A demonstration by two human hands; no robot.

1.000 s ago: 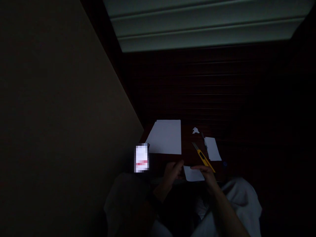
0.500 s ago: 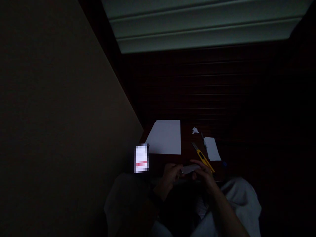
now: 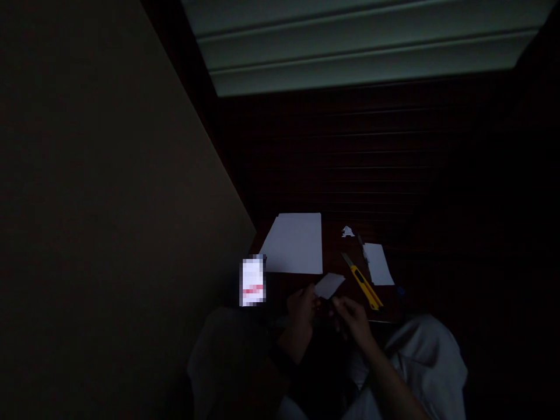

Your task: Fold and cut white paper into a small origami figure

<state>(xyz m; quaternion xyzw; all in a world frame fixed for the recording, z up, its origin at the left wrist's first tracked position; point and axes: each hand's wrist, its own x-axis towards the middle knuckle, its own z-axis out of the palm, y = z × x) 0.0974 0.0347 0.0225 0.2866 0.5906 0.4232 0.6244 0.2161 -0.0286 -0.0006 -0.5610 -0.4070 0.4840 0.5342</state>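
Note:
A small piece of white paper (image 3: 329,285) is tilted up in front of me, just above the near edge of the table. My left hand (image 3: 301,308) grips its left end between thumb and fingers. The fingers of my right hand (image 3: 352,318) are pinched together at the paper's lower right corner; the dim light hides the exact contact. To the right of the paper lies a yellow utility knife (image 3: 364,287) with its blade out, pointing away from me.
Large white sheets (image 3: 294,244) lie at the table's left. A smaller paper stack (image 3: 379,263) lies right, beside a dark pen (image 3: 363,249). A cut paper shape (image 3: 347,231) lies farther back. A lit, blurred screen (image 3: 252,283) stands left. A wall (image 3: 131,175) borders the left side.
The small paper has swung up and away from me, showing more of its face. My right hand has moved left and down along it, uncovering the knife's handle.

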